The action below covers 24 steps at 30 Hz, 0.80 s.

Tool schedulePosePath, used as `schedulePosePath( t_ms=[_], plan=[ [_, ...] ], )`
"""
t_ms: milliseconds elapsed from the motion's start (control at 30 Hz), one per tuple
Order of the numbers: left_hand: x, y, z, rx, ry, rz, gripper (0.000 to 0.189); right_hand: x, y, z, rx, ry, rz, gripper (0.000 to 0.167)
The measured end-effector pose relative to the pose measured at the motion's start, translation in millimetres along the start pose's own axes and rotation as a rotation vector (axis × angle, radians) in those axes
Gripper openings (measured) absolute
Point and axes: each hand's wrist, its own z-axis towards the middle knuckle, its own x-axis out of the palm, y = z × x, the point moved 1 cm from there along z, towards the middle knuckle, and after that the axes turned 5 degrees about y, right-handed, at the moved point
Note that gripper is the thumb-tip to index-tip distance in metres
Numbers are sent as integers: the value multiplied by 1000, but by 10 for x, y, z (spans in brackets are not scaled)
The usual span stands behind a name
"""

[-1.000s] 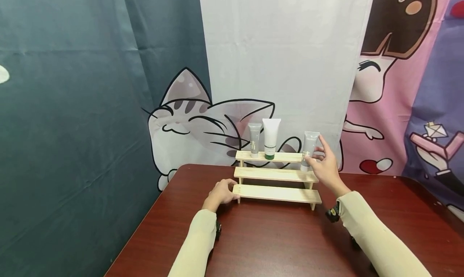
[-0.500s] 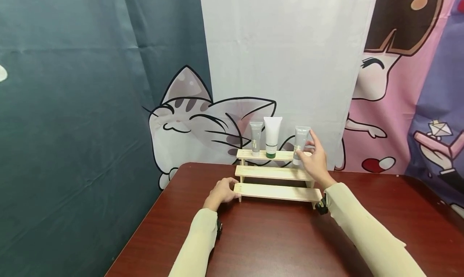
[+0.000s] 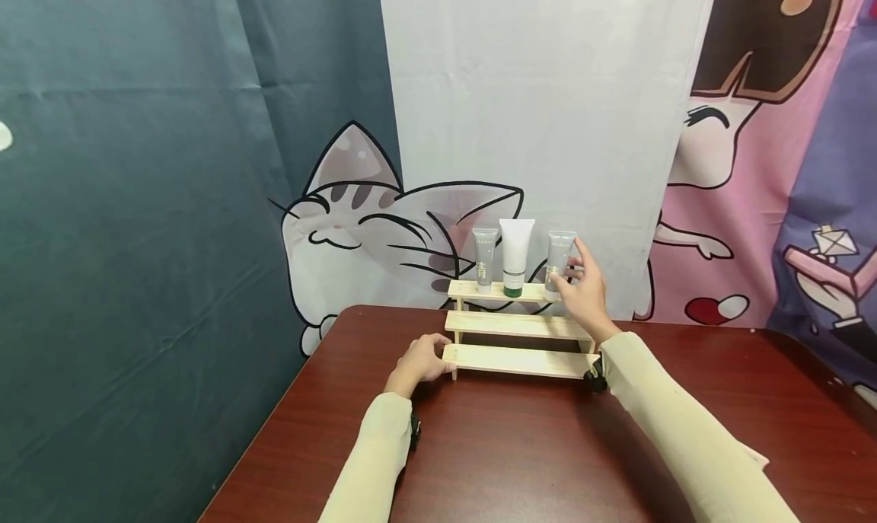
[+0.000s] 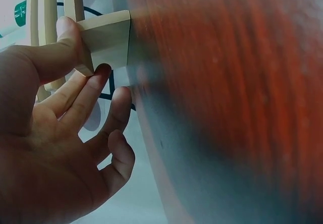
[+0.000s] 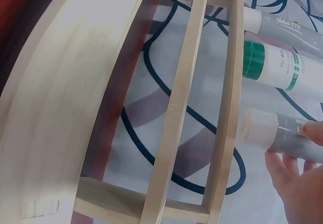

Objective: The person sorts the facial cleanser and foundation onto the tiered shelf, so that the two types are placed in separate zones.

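Note:
A three-step wooden display rack point(image 3: 521, 325) stands on the table. My left hand point(image 3: 419, 361) pinches the left end of its lowest step; in the left wrist view the thumb point(image 4: 66, 30) lies on one face, with fingers on the other side. With thumb and fingers, my right hand point(image 3: 585, 291) holds a grey squeeze tube point(image 3: 558, 253), cap down, at the top step's right part. In the right wrist view its pale cap point(image 5: 258, 128) is close to that step; I cannot tell whether they touch. A white tube with green cap point(image 3: 515, 253) and another grey tube point(image 3: 484, 258) stand on the top step.
The dark red-brown table point(image 3: 507, 447) reaches back to a printed cloth backdrop point(image 3: 569, 112) close behind the rack. A black wrist device point(image 3: 596, 374) sits near the rack's lower right corner.
My right hand has carried the grey tube leftward and up, from beside the rack's right end to the top step, nearer the white tube. The left hand keeps its hold on the rack.

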Motion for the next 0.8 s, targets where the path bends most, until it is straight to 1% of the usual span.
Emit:
schedulePosePath(
  t_ms=[267, 467, 800],
  plan=[
    [1, -2, 2, 8, -13, 0, 50, 56, -16, 47, 13, 10, -3, 84],
    [22, -5, -5, 13, -10, -5, 48, 106, -67, 91, 10, 0, 12, 82],
    [6, -9, 17, -4, -12, 17, 48, 168, -104, 162, -4, 7, 17, 82]
  ],
)
